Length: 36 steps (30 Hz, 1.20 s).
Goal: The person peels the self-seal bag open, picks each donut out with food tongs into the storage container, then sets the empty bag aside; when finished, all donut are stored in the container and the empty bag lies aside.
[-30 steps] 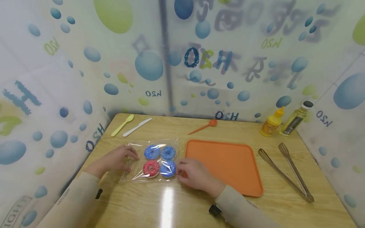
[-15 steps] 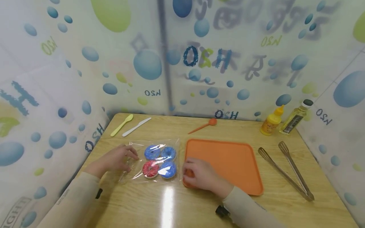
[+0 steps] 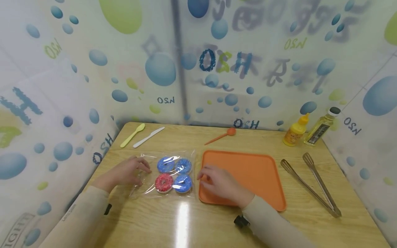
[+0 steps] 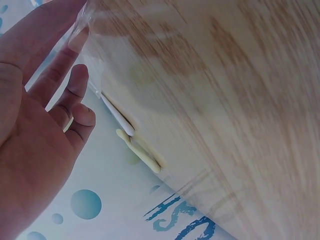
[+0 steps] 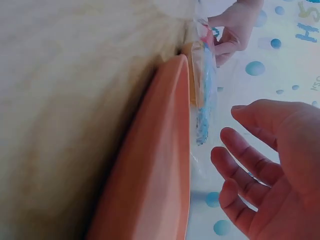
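Observation:
A clear plastic bag (image 3: 146,188) lies flat on the table with three blue donuts (image 3: 183,183) and one red donut (image 3: 164,183) inside. My left hand (image 3: 125,174) rests at the bag's left edge, thumb and fingers spread apart; in the left wrist view its fingertips touch the clear film (image 4: 94,60). My right hand (image 3: 221,184) hovers over the left side of an orange tray (image 3: 248,172), just right of the bag. Its fingers are loosely bent and hold nothing, as the right wrist view shows, apart from the bag and the tray rim (image 5: 185,150).
Along the back lie a yellow-green spoon (image 3: 132,135), a white knife (image 3: 149,137) and an orange spoon (image 3: 221,136). A yellow squeeze bottle (image 3: 295,132) and an oil bottle (image 3: 321,129) stand at the back right. Metal tongs (image 3: 313,187) lie spread right of the tray.
My right hand has let go of the bag's right side and moved right, over the tray's left edge. The bag's right edge lies free. My left hand has stayed in place.

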{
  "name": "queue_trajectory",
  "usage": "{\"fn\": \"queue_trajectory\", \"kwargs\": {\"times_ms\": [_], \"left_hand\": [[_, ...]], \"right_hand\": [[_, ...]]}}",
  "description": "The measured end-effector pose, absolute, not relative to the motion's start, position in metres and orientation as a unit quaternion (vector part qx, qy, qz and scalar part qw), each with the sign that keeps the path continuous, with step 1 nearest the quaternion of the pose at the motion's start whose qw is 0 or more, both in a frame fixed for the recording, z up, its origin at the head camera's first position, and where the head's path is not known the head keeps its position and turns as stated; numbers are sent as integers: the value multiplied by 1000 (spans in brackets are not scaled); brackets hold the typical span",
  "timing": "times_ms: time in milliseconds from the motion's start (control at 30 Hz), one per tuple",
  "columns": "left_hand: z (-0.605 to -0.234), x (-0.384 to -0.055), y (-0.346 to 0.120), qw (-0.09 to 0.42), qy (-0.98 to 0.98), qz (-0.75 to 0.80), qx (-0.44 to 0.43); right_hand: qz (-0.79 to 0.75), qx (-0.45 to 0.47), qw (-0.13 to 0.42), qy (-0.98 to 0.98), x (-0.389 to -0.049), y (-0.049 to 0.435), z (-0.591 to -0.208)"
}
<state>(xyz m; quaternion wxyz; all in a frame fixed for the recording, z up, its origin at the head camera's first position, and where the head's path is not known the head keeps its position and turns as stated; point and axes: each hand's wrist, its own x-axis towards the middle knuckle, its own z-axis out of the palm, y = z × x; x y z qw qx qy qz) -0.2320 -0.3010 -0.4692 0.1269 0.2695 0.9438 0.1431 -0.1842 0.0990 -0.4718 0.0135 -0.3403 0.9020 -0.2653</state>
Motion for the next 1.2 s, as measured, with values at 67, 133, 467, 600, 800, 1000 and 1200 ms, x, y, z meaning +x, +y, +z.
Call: {"fn": "queue_trajectory", "kwargs": {"times_ms": [67, 133, 467, 600, 800, 1000, 1200], "left_hand": [[-469, -232, -301, 127, 944, 143, 268], [-470, -233, -300, 128, 945, 143, 265], [-469, -232, -296, 131, 947, 143, 256], [-467, -231, -295, 136, 949, 147, 243], [-465, -229, -294, 141, 949, 151, 240], [-465, -229, -294, 138, 948, 150, 243], [-466, -228, -295, 128, 946, 147, 258]], "right_hand": [[-266, -342, 18, 901, -189, 95, -470], [-270, -349, 24, 897, -194, 91, -469], [-296, -372, 41, 879, -214, 70, -468], [-289, -366, 54, 883, -219, 64, -468], [-280, -365, 71, 885, -223, 59, -469], [-275, -347, 72, 894, -226, 60, -474], [-280, -335, 63, 897, -226, 66, -480]]}}
